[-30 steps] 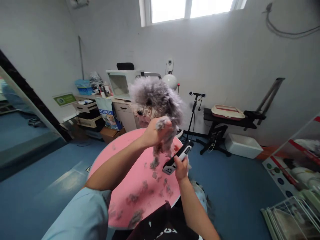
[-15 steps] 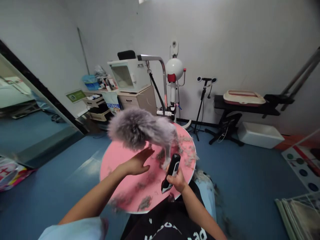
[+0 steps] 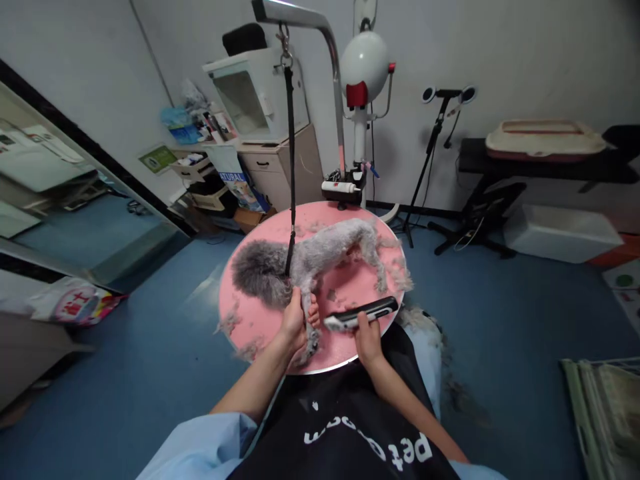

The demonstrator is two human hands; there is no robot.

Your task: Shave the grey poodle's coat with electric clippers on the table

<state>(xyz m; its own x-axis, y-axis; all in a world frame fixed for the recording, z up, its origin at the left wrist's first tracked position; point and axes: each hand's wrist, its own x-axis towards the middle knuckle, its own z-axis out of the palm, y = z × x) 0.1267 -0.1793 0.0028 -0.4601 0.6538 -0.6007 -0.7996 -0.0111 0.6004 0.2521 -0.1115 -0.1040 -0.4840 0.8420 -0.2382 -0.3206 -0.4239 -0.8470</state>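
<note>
A grey dog (image 3: 327, 251) stands on a round pink grooming table (image 3: 320, 350), its body cropped short and its head fluffy and lowered to the left. A black strap (image 3: 291, 153) runs from the metal arm down to its neck. My left hand (image 3: 297, 319) is closed around one front leg of the dog, with the paw showing below the fingers. In my right hand (image 3: 369, 340) I grip a black and white hair clipper (image 3: 361, 315), its blade end pointing left toward that leg, a small gap apart. Cut hair clumps (image 3: 250, 348) lie about the table.
A metal grooming arm (image 3: 333, 53) rises behind the table, near a white dryer (image 3: 365, 63) on a stand. Behind on the left is a cabinet (image 3: 300, 167) with a white box on top. A black tripod (image 3: 425, 160) and a white tub (image 3: 555, 233) stand to the right.
My left hand has gone from open beside the dog to holding its front leg. The clipper has turned from upright to nearly level, blade leftward. The dog's stance has shifted, and the view has tilted down.
</note>
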